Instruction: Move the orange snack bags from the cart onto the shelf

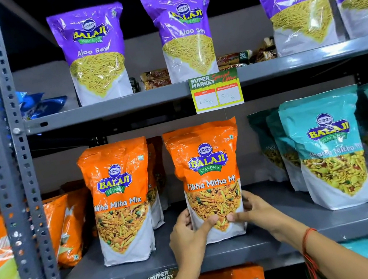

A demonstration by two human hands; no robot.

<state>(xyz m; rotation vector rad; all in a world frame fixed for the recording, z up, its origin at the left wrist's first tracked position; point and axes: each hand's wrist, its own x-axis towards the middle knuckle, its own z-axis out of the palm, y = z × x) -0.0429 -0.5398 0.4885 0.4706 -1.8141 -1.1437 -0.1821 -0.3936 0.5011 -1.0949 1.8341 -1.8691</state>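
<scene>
Standing upright on the middle shelf (290, 240), the orange snack bag (208, 179) sits straight ahead of both hands, its long axis vertical and its base on the grey metal. The left hand (189, 237) and right hand (254, 210) clasp its lower corners from either side, thumbs pressed on the front and nearly meeting, other fingers hidden behind; both are about equally near. A second orange bag (120, 197) stands just beside it on the left, teal bags (329, 152) well apart on the right. The bag is glossy crinkled plastic, a flat-bottomed pouch, likely slippery and prone to tipping forward on release.
</scene>
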